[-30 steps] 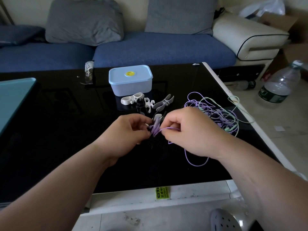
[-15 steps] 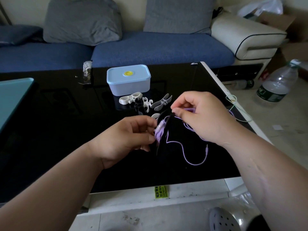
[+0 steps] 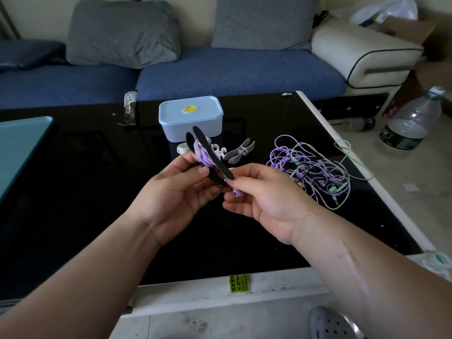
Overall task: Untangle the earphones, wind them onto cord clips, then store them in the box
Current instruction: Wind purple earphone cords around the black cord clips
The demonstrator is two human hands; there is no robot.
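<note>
Purple earphones [image 3: 204, 157] on black cord clip [image 3: 213, 154], yellow sticker [image 3: 238, 283] text unreadable.

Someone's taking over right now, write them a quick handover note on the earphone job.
Left hand grips the black cord clip, purple cord wound on it. Right hand pinches the clip's near tip; a purple earbud shows between its fingers.
On the table: closed blue box, white clips, tangle of purple and green earphones.
Done: one purple set almost wound.
Left: tuck the earbud, untangle and wind the rest, open the box, store all.
</note>
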